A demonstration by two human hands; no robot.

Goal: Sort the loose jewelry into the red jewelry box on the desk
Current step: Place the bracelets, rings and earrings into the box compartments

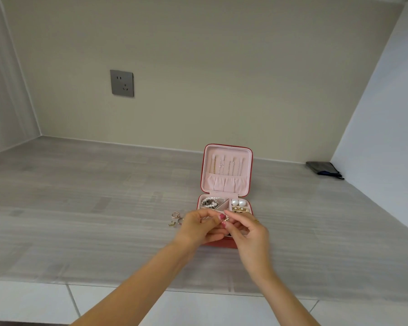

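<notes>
fingertips of both hands, left hand [199, 225] and right hand [250, 234], pinch a small gold earring [225, 218] above the open red jewelry box [226, 168], next needing lowering into a near compartment

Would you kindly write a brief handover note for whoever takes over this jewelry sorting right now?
Left hand and right hand: both pinch one small gold piece above the front of the red jewelry box; what kind of piece is too small to tell.
Box: open on the desk, lid upright.
Done: chains hang in the lid, pearl strand rear left, pearl studs rear right.
Left: place the held piece, then the loose rings on the desk left of the box.
</notes>
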